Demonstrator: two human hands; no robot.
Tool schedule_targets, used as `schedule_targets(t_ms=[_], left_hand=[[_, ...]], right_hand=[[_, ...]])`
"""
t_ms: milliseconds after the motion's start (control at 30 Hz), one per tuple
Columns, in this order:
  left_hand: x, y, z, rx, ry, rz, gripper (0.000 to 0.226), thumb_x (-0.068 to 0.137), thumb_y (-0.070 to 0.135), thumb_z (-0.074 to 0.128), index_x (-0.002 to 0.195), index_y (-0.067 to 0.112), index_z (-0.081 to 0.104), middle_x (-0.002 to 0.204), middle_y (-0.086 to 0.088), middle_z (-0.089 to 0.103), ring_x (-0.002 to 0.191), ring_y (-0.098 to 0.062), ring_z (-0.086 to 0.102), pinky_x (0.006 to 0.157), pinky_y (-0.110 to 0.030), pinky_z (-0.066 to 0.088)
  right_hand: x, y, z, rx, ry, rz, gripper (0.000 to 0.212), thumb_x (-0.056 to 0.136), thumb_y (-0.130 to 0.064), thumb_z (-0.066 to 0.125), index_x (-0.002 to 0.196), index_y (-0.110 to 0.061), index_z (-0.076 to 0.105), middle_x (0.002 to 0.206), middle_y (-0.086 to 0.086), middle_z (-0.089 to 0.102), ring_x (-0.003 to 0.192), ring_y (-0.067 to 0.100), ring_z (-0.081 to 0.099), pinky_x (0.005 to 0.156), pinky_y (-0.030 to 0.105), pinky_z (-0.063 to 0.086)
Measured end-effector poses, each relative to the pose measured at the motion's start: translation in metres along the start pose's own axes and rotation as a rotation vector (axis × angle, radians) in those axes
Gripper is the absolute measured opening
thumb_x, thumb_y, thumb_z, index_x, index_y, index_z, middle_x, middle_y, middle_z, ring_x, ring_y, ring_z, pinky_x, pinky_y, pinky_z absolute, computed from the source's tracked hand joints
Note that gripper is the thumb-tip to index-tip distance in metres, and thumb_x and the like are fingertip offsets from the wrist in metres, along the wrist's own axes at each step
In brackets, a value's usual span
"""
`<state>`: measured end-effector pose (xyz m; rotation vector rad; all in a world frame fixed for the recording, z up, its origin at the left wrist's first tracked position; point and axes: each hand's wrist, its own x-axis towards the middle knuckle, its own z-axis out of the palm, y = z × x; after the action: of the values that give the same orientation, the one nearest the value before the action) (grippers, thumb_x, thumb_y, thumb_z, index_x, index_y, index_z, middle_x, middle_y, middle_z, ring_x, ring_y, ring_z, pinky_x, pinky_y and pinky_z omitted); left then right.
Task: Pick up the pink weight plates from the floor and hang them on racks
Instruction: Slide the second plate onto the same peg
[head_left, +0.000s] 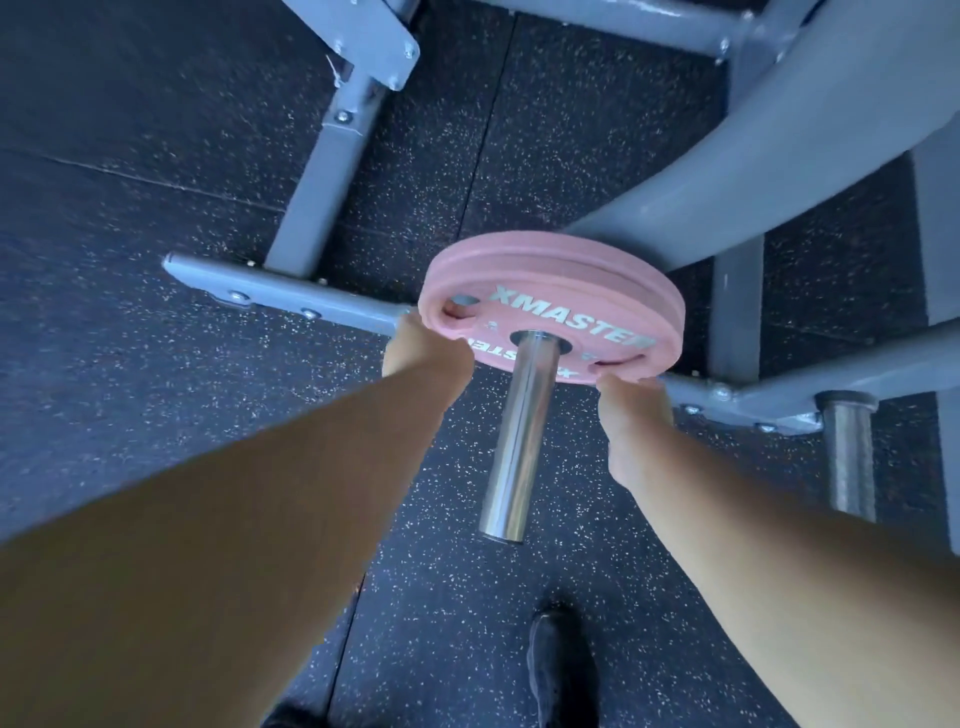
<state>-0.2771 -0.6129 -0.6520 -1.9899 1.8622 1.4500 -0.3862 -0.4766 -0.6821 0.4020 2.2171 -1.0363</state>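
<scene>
The left hand (423, 345) grips the left rim of the pink weight plates (550, 306), fingers hooked through a grip slot near the edge so their tips show inside the opening. The right hand (631, 415) clamps the lower right rim of the same stack, its fingertips curled over the edge at a second slot. Two pink plates sit face to face, the seam between them visible along the rim, and the front face carries white XMASTER lettering. Both are threaded on a chrome peg (517, 436) that passes through their centre hole and juts toward the camera, most of its length bare in front of them. The stack sits at the far end of the peg, against the grey rack frame (779, 156). A grey base bar (291, 296) of the rack runs left behind the left hand, bolted to the floor. A second chrome peg (849, 457) stands out from the frame to the right, well apart from the plates. Below lies dark speckled rubber flooring (130, 234), and a black shoe (563, 670) shows near the bottom edge
</scene>
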Motion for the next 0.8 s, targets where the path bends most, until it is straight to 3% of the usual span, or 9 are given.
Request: schedule_targets(t_ms=[100,200,233,333,433,467,567,667,800], left_hand=[[-0.040,-0.016,-0.034,0.038,-0.073,0.013,0.052,0.096,0.032,0.051,0.145,0.018,0.041,0.139,-0.005,0.056,0.111,-0.026,0.061,0.094,-0.036,0.050],[-0.075,-0.019,-0.080,0.003,-0.157,0.011,0.047,0.099,0.033,0.048,0.144,0.019,0.044,0.139,-0.001,0.056,0.087,-0.015,0.062,0.083,-0.029,0.051],[-0.088,-0.017,-0.100,0.007,-0.184,0.015,0.045,0.100,0.033,0.046,0.143,0.019,0.046,0.138,0.000,0.057,0.081,-0.012,0.059,0.079,-0.028,0.051],[-0.126,-0.004,-0.162,-0.002,-0.225,0.049,0.042,0.102,0.033,0.042,0.140,0.018,0.048,0.123,0.002,0.062,0.079,-0.010,0.055,0.078,-0.026,0.048],[-0.162,0.011,-0.221,-0.097,-0.166,0.072,0.037,0.100,0.032,0.047,0.132,0.015,0.057,0.090,0.003,0.055,0.079,-0.017,0.053,0.079,-0.032,0.047],[-0.171,0.015,-0.236,-0.109,-0.126,0.086,0.037,0.099,0.030,0.050,0.131,0.012,0.057,0.094,0.001,0.054,0.085,-0.021,0.052,0.086,-0.035,0.049],[-0.202,0.011,-0.278,-0.163,-0.041,0.110,0.038,0.097,0.023,0.054,0.130,0.006,0.058,0.102,-0.004,0.052,0.092,-0.022,0.049,0.096,-0.038,0.048],[-0.239,-0.005,-0.313,-0.240,-0.004,0.104,0.036,0.098,0.022,0.052,0.129,0.006,0.059,0.096,-0.002,0.054,0.092,-0.023,0.050,0.096,-0.040,0.049],[-0.293,-0.029,-0.363,-0.343,0.053,0.056,0.036,0.098,0.026,0.052,0.131,0.010,0.058,0.104,-0.002,0.054,0.093,-0.022,0.051,0.096,-0.041,0.051]], right_hand=[[-0.052,-0.009,-0.001,-0.113,-0.110,-0.038,0.028,0.093,-0.021,0.048,0.120,-0.023,0.047,0.086,0.000,0.049,0.062,0.011,0.041,0.052,0.028,0.031],[-0.112,-0.031,-0.011,-0.258,-0.210,-0.062,0.031,0.098,-0.022,0.048,0.123,-0.007,0.055,0.112,0.014,0.061,0.087,0.016,0.057,0.074,0.038,0.051],[-0.136,-0.039,-0.015,-0.303,-0.248,-0.081,0.029,0.099,-0.023,0.048,0.119,-0.004,0.057,0.108,0.013,0.061,0.087,0.015,0.058,0.079,0.035,0.051],[-0.199,-0.067,-0.021,-0.380,-0.282,-0.197,0.031,0.097,-0.028,0.049,0.119,-0.007,0.055,0.086,0.006,0.058,0.064,0.012,0.051,0.056,0.028,0.046],[-0.259,-0.093,-0.017,-0.437,-0.283,-0.365,0.021,0.096,-0.032,0.048,0.098,-0.014,0.058,0.092,0.009,0.066,0.085,0.023,0.063,0.065,0.030,0.048],[-0.275,-0.098,-0.015,-0.462,-0.286,-0.411,0.024,0.095,-0.035,0.047,0.089,-0.016,0.059,0.090,0.008,0.067,0.092,0.026,0.062,0.074,0.034,0.048],[-0.332,-0.115,-0.014,-0.433,-0.330,-0.491,0.021,0.096,-0.033,0.049,0.101,-0.015,0.058,0.081,0.001,0.058,0.074,0.018,0.054,0.063,0.029,0.039],[-0.388,-0.120,-0.021,-0.406,-0.411,-0.503,0.011,0.096,-0.028,0.050,0.098,-0.018,0.054,0.080,0.001,0.056,0.081,0.023,0.052,0.065,0.031,0.040],[-0.452,-0.114,-0.028,-0.466,-0.479,-0.518,0.028,0.091,-0.032,0.053,0.103,-0.008,0.063,0.088,0.004,0.064,0.084,0.023,0.059,0.074,0.033,0.044]])
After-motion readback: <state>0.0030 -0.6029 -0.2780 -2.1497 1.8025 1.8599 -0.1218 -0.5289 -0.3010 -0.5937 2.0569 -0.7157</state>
